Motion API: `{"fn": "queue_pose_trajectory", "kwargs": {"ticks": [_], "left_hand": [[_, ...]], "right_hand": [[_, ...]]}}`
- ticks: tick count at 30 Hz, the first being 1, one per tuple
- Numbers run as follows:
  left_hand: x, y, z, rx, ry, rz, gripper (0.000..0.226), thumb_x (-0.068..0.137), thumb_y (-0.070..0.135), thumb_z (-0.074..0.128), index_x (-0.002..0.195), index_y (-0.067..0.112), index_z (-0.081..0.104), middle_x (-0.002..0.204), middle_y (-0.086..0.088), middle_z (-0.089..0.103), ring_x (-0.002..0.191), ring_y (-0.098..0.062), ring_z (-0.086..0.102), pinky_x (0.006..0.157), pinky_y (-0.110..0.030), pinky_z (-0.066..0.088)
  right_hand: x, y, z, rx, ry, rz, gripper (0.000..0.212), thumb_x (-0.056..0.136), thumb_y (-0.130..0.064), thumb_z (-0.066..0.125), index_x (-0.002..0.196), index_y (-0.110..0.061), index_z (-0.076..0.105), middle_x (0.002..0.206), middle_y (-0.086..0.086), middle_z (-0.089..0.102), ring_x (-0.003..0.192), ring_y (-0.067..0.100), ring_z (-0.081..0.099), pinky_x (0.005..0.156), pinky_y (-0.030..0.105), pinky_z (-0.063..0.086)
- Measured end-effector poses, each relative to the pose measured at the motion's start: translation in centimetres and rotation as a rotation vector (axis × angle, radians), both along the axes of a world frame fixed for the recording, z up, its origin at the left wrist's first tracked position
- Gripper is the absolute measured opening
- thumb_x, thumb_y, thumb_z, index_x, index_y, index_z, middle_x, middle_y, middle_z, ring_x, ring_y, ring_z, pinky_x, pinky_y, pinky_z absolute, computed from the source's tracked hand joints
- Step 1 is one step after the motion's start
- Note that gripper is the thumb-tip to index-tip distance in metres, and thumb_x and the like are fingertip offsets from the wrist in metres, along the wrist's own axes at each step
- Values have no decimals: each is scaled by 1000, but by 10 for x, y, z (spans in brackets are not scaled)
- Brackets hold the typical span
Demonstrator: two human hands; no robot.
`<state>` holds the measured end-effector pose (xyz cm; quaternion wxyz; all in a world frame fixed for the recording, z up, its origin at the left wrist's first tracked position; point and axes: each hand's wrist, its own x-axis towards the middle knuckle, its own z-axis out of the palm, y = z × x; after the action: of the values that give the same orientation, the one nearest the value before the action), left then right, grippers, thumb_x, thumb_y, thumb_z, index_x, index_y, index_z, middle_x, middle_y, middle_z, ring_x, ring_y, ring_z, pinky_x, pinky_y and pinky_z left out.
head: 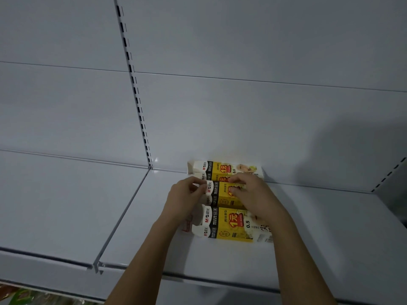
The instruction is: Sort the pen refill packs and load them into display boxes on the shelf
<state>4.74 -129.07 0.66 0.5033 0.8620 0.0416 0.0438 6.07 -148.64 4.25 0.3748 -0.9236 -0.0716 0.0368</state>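
Three yellow-and-white display boxes lie side by side on a pale grey shelf (308,227), in a row running from the back panel (220,117) toward the front edge, right of centre at about 4 o'clock in the view. The far box (224,167) touches the back panel; the middle box (220,192) lies just in front of it at 6 o'clock from it; the near box (233,223) lies closest to the front edge, its white end flap open at its 9 o'clock end. All three lie on their long sides with printed faces up. The left hand (185,199) comes in from 7 o'clock, and its curled fingers pinch the white end flap of the middle box at that box's 9 o'clock end. The right hand (253,194) comes in from 5 o'clock and rests over the yellow part of the middle box, fingers bent down onto its top; whether it grips or only presses cannot be told. A slotted upright (134,84) runs up the back panel at 11 o'clock from the boxes.
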Motion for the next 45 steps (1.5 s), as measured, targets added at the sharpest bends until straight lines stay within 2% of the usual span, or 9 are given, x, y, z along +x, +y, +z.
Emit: {"fn": "queue_pose_trajectory", "kwargs": {"ticks": [5,8,16,21,24,30,34,38,45], "left_hand": [[-11,-1,10,109,-83,62,10,97,30,57,99,29,67,90,13,69,83,-1,64,66,-21,50],[-23,1,18,206,-133,91,17,97,31,55,107,27,67,97,13,69,89,-3,62,78,-29,53],[-82,33,45,655,-168,187,41,96,54,45,128,32,60,124,12,64,116,-13,55,95,-33,44],[-123,87,47,849,-44,186,70,86,75,21,130,35,57,132,12,61,123,-13,52,99,-37,42],[-159,131,39,853,40,221,55,93,69,33,131,37,55,136,13,57,127,-13,47,100,-37,39],[-263,239,13,699,182,375,55,91,70,34,132,37,53,136,9,55,124,-16,49,101,-43,44],[-344,321,-8,592,241,539,71,82,80,25,128,36,56,128,9,60,108,-12,59,90,-42,53],[-411,381,-23,495,344,738,47,91,66,42,124,37,58,124,5,62,104,-15,59,91,-46,53],[-433,459,-53,411,516,837,44,92,63,46,127,37,55,131,6,58,116,-15,55,94,-38,50]], "right_hand": [[-10,-3,11,30,-85,52,27,98,-25,57,124,-28,62,131,-7,55,119,13,51,102,42,46],[-18,-1,19,42,-171,88,26,99,-28,54,123,-29,62,121,-12,58,114,9,52,97,35,46],[-45,45,31,16,-234,327,28,100,-39,47,120,-30,63,121,-12,62,109,9,54,90,39,50],[-73,96,34,-100,-177,460,35,101,-46,42,130,-33,56,133,-14,56,113,13,56,97,40,46],[-96,136,28,-127,-147,540,35,101,-45,44,131,-32,56,134,-13,55,123,12,48,101,32,34],[-161,237,10,-85,-18,682,30,99,-45,49,124,-33,59,125,-14,58,112,8,53,96,33,46],[-189,307,-3,-123,74,750,29,97,-46,52,122,-34,60,118,-15,57,100,7,54,91,30,48],[-203,370,-15,-203,120,830,25,96,-43,55,117,-31,63,115,-11,60,96,7,55,89,29,46],[-203,481,-32,-238,137,920,17,98,-37,55,108,-28,64,103,-9,61,91,12,59,86,33,50]]}}
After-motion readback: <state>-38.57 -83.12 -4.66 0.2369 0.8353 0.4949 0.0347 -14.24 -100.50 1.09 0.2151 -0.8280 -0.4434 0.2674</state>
